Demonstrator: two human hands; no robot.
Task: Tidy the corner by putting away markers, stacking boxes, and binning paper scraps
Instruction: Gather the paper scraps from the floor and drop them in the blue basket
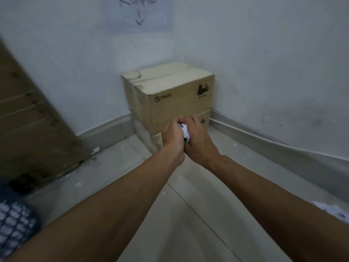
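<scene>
My left hand [172, 136] and my right hand [199, 138] are pressed together in front of me, both clenched around a crumpled wad of white paper [184, 130] that shows between my fingers. Just behind them, two cardboard boxes sit stacked in the corner, the upper box [170, 91] on the lower box [146, 135]. More paper scraps [332, 212] lie on the floor [188, 214] at my far right. A wooden board [28, 120] leans against the left wall.
</scene>
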